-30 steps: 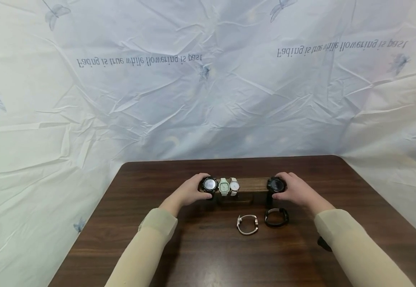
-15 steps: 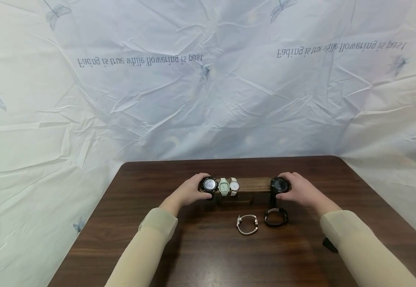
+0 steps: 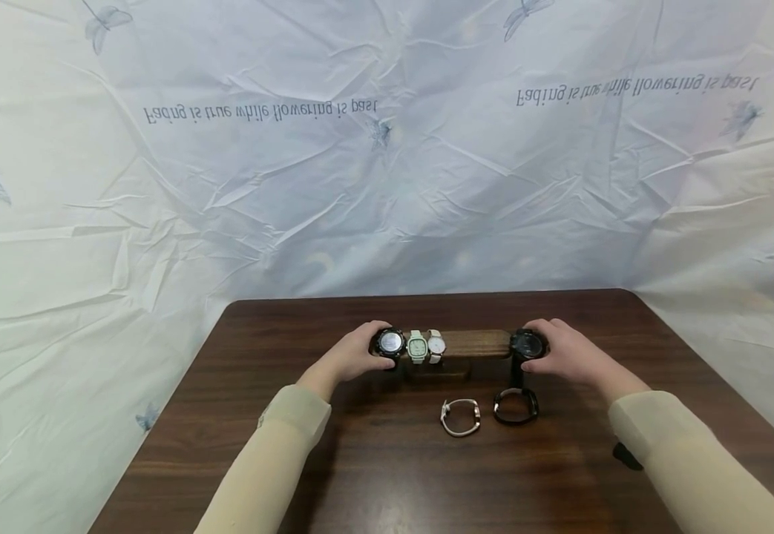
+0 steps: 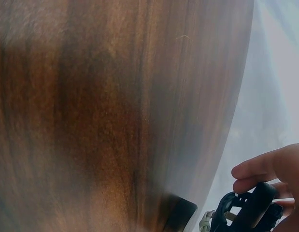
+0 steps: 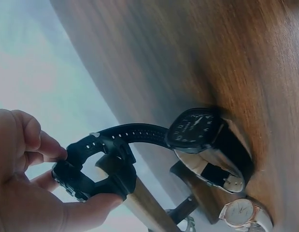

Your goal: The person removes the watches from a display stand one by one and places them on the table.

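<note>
Watch bar point(image 3: 473, 343): right hand point(image 3: 563, 354), fingers curled round black watch point(image 3: 527, 345) at bar's right end, appears mid-removal; left hand point(image 3: 353, 357) grips left-end watch point(image 3: 389, 343); next move likely needs sliding outward, clear.

Even soft light; head view sharp, wrist views blurred.

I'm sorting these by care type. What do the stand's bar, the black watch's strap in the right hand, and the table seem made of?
The bar: probably wood, brown and matt, faint grain. The strap of the black watch in the right hand: likely rubber or silicone, matt, with punched holes. The table: dark wood or veneer, streaky grain, slight sheen.
</note>
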`<state>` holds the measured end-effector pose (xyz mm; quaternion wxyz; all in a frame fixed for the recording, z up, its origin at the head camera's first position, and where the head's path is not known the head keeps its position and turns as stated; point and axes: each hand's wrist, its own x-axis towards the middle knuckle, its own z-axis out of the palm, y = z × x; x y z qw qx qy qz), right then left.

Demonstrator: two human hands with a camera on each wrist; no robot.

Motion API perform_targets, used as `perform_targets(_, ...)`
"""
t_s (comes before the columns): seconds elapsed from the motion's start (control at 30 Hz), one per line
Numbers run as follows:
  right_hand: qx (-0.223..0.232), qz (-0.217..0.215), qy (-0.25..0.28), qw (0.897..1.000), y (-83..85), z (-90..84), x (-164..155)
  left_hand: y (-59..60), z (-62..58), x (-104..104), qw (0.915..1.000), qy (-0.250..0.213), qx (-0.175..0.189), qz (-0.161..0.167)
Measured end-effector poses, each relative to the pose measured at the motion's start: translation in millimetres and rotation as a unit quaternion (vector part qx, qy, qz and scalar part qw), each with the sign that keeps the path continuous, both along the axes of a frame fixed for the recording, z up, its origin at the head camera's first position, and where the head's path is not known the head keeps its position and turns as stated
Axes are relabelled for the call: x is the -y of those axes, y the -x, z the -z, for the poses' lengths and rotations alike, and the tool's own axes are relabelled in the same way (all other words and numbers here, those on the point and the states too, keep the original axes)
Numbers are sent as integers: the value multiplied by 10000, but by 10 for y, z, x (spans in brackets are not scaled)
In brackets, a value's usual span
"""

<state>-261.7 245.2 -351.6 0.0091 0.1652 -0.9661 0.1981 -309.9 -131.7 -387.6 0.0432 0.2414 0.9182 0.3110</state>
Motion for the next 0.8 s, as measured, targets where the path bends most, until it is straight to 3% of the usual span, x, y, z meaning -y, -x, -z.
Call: perform_targets(0.8,-325,-33,-11,9995,-83,-243,19,-25,-8,-10,10000,15,35,-32)
